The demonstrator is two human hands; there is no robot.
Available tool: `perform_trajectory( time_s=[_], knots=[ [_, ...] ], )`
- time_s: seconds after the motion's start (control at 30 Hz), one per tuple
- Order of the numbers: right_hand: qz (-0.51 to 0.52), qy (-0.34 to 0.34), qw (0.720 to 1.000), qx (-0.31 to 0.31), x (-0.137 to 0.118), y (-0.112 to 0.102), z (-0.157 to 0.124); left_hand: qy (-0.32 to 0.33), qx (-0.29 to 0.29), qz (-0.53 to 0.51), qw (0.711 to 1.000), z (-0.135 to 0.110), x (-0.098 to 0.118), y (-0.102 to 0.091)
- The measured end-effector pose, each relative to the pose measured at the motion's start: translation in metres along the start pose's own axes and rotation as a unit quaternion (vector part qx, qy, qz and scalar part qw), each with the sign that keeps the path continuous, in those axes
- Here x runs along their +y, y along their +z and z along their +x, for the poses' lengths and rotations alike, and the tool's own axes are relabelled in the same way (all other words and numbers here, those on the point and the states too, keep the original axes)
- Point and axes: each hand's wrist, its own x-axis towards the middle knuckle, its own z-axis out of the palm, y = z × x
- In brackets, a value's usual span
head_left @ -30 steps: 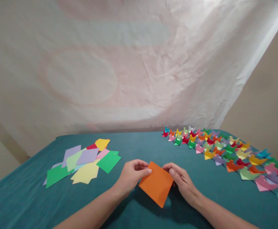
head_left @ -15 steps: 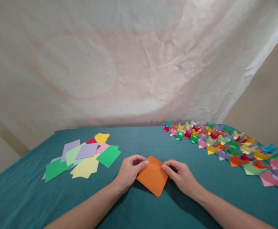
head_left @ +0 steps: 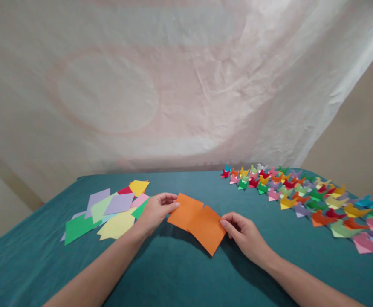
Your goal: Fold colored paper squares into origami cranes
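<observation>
Two orange paper squares show over the teal table. My left hand point(head_left: 156, 209) pinches the left edge of one orange sheet point(head_left: 183, 211) and holds it out toward the pile of loose sheets. My right hand point(head_left: 242, 232) pinches the right corner of the other orange sheet point(head_left: 208, 230), which overlaps the first one slightly in view. Both sheets hover just above the cloth.
A pile of flat coloured paper sheets point(head_left: 109, 209) lies at the left of the teal tablecloth point(head_left: 180, 273). Several rows of small folded paper figures point(head_left: 301, 196) fill the right side. A creased white sheet point(head_left: 173, 85) hangs behind the table.
What looked like one orange square has come apart into two sheets. My left hand has carried one leftward toward the pile; my right hand stays with the other.
</observation>
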Motion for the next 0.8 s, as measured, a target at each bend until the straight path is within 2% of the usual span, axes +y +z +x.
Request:
perform_trajectory(
  time_s=[0.07,0.3,0.4,0.47,0.57,0.67,0.73,0.8],
  knots=[
    [-0.004,0.000,1.000,-0.003,0.002,0.000,0.000,0.006,0.012,0.028,1.000,0.008,0.001,-0.017],
    [-0.009,-0.006,1.000,0.003,0.006,-0.001,0.001,-0.029,-0.015,0.180,0.983,0.032,-0.003,-0.086],
    [-0.005,-0.005,1.000,0.006,0.005,-0.001,0.001,-0.035,-0.052,0.308,0.949,0.039,-0.009,-0.112],
    [-0.001,-0.003,1.000,0.006,0.006,0.000,0.001,-0.036,-0.035,0.381,0.923,0.041,-0.012,-0.124],
    [0.000,-0.001,1.000,0.007,0.007,0.000,0.001,-0.044,-0.014,0.422,0.905,0.042,-0.016,-0.134],
    [-0.001,-0.002,1.000,0.011,0.007,0.000,0.001,-0.041,-0.003,0.455,0.889,0.041,-0.017,-0.134],
    [-0.001,-0.002,1.000,0.009,0.006,-0.001,0.002,-0.025,0.006,0.469,0.883,0.038,-0.013,-0.127],
    [0.001,0.000,1.000,0.004,0.005,-0.001,0.002,0.000,0.009,0.470,0.883,0.031,-0.004,-0.111]
  ],
)
